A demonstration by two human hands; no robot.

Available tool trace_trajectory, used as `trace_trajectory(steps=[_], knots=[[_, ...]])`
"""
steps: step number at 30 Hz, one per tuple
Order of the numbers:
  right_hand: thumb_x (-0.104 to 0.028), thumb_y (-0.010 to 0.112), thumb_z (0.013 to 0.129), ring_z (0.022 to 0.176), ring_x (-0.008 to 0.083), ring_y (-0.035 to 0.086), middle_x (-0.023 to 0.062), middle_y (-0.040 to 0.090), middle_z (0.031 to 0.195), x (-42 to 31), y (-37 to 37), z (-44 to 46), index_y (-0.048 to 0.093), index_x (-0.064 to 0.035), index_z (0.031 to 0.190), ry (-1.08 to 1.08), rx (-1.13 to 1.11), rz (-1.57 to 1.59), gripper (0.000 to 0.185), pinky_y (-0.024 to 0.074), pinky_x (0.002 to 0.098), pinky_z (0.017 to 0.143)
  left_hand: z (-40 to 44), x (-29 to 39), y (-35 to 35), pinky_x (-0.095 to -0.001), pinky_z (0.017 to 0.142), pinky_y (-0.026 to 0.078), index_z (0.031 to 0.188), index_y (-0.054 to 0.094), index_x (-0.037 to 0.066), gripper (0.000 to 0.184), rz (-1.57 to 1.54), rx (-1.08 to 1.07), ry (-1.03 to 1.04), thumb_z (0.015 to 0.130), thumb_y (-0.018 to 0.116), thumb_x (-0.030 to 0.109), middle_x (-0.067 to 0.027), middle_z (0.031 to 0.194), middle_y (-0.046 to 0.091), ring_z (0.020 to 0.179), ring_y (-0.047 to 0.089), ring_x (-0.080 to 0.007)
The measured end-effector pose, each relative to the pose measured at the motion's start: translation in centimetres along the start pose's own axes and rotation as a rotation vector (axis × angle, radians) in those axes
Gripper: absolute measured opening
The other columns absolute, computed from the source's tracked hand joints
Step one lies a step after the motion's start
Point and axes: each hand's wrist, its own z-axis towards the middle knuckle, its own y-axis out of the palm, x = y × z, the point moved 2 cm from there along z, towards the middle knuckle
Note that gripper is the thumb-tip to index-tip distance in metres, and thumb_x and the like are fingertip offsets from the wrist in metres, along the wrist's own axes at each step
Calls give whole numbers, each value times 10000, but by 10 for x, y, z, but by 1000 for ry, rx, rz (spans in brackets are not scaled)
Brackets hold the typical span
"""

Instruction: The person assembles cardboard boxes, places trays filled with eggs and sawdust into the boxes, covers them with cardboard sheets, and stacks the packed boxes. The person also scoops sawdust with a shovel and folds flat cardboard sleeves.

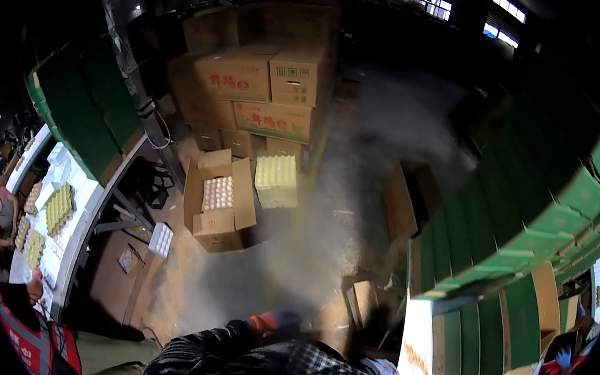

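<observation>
My left hand (pixel 284 320) is low in the middle of the head view, in a dark bluish glove with an orange cuff below a dark patterned sleeve (pixel 206 353). It hangs in front of my checked clothing (pixel 328 373). Blur and shadow hide its fingers, and I make out nothing held in it. My right hand does not show. Ahead on the floor, an open cardboard box (pixel 219 234) holds rows of eggs (pixel 218 193). Right beside it stands a stack of yellow egg trays (pixel 277 181).
Printed cartons (pixel 231 76) are piled behind the box. On the left, a white table (pixel 77 198) carries egg trays, with a person in a red vest (pixel 34 343) near it. Green-sided boxes (pixel 515 233) line the right. A small white egg tray (pixel 161 239) lies on the floor.
</observation>
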Motion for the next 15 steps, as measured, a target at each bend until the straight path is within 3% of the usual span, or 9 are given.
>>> trace_trajectory(steps=[1,4,5,8,10,12,13,15], knots=[[-327,567,937,1099,285,620,98,679,1164,-9,-14,31,638,-149,1233,-7,62,25,353,474,422,972,12,-12,-19,-389,1005,460,1265,630,50,424,149,86,84,1017,527,378,-161,1242,660,1155,611,-296],[-259,601,922,1058,271,632,97,682,1141,-26,-55,118,639,-160,1248,-113,186,-18,343,478,405,940,46,-25,-79,-333,974,470,1347,579,59,368,47,205,259,1021,560,229,-125,1233,675,1131,629,-219],[-240,595,926,1042,280,639,99,685,1137,-28,-69,145,638,-150,1256,-96,144,39,344,484,408,923,58,-22,-96,-372,1029,449,1315,596,38,441,28,197,231,1025,523,363,-148,1300,637,1186,601,-268],[-224,622,898,1043,300,633,105,676,1159,0,-80,211,620,-145,1274,-116,134,34,384,491,401,925,96,-9,-138,-357,1044,442,1346,578,37,452,-193,155,251,1017,549,346,-157,1358,604,1227,582,-264],[-210,647,895,1048,305,642,115,682,1153,25,-90,256,636,-138,1253,-107,125,61,365,509,405,898,123,8,-162,-335,1055,438,1392,545,41,469,-156,150,196,1016,562,322,-141,1379,595,1247,566,-218],[-230,654,909,1064,321,639,128,684,1152,46,-112,307,648,-106,1226,-43,138,193,341,508,415,913,160,11,-187,-306,1019,448,1430,504,46,414,-203,129,219,1038,533,176,-86,1322,638,1204,583,-153],[-316,625,920,1064,349,641,149,682,1161,74,-109,333,653,-126,1231,-30,176,195,366,511,430,906,184,8,-201,-327,1064,432,1410,530,46,456,-363,88,141,1016,577,269,-132,1353,613,1247,555,-185],[-348,612,940,1107,343,629,167,666,1210,107,-133,388,626,-132,1280,-17,238,313,403,492,423,959,243,4,-229,-319,1072,427,1425,517,56,459,-370,86,129,1011,591,238,-140,1350,610,1253,549,-188]])
